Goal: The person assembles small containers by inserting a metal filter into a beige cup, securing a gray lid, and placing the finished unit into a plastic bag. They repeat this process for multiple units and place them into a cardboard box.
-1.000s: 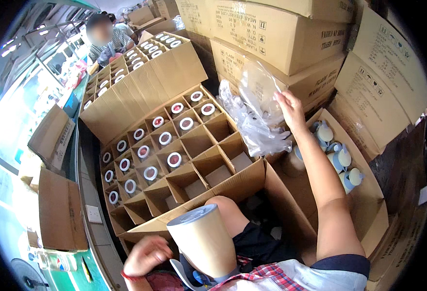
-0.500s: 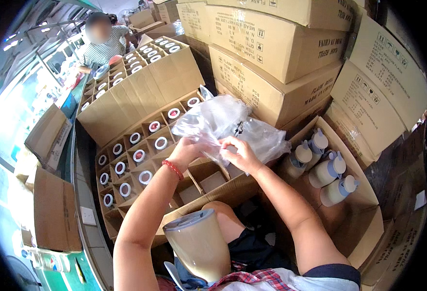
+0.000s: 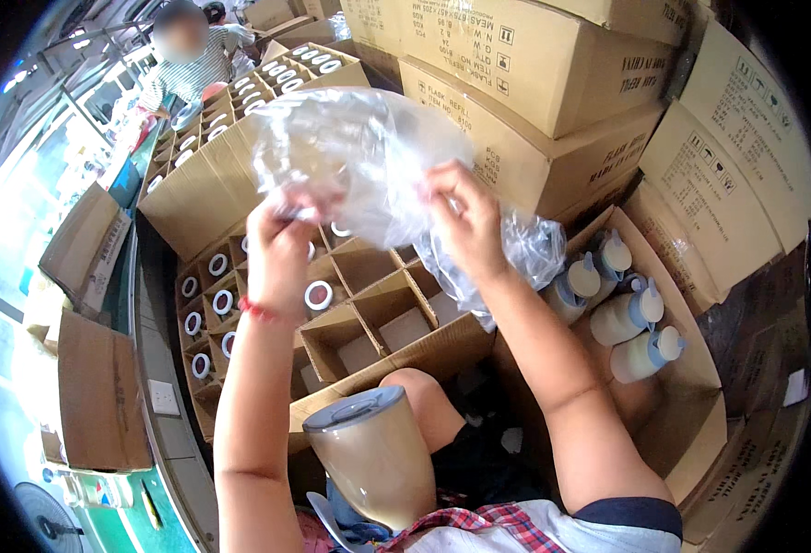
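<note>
Between my raised hands a clear plastic bag (image 3: 359, 138) is spread wide above a divided carton. My left hand (image 3: 281, 230), blurred by motion, pinches one edge of the bag. On the other side my right hand (image 3: 468, 221) has its fingers closed on the plastic, and part of the bag hangs crumpled below that wrist. A cream flask (image 3: 378, 465) with a grey top rim rests tilted on my lap, with its blue-grey handle at the lower left. Under the bag, the divided carton (image 3: 442, 350) holds several white-rimmed bottle necks in its cells; those nearest me stand vacant.
To the right, an open carton (image 3: 700, 369) contains several cream flasks (image 3: 631, 313) with pale lids. Stacked cartons (image 3: 553, 101) rise behind it. Another divided carton (image 3: 212, 198) stands farther back, near a person in a striped shirt (image 3: 180, 78). A green bench (image 3: 134, 525) runs along the left.
My hands have moved apart and up, stretching the bag from a bunched shape into a wide sheet. My left hand has gone left. The flask stays on my lap.
</note>
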{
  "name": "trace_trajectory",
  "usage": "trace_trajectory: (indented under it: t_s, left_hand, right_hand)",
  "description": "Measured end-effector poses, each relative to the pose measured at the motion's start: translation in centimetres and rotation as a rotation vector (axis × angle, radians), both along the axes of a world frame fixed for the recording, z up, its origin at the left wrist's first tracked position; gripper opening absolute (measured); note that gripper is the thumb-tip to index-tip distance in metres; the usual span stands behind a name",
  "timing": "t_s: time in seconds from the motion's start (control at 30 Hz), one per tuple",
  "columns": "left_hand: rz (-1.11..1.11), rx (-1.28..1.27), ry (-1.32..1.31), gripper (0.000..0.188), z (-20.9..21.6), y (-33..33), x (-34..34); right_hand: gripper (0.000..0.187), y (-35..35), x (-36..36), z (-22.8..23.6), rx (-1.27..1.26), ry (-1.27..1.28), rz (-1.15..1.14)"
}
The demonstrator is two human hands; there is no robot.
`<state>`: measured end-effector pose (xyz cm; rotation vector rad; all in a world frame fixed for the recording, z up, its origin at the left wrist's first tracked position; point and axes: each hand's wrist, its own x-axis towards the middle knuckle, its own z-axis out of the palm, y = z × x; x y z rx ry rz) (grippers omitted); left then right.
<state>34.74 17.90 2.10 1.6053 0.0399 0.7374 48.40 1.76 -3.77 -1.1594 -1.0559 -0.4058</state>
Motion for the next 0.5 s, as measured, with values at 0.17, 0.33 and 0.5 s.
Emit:
trace_trajectory:
  t_s: [0.17,0.33,0.5]
  left_hand:
    - [0.200,0.185,0.391,0.015,-5.9,2.8,-5.2]
    - [0.170,-0.032,0.267,0.014,-14.3,5.5,-11.0]
    - [0.164,-0.477,0.117,0.015,-15.5,3.6,-15.2]
  right_hand:
    - [0.023,0.3,-1.1,-7.9,-0.516,-0.362,-0.222]
    - [0.046,-1.3,1.2,-11.9,-1.089,-0.360,-0.409]
    - [0.048,-3.3,11.9,-17.5,-1.358,0.461,-0.334]
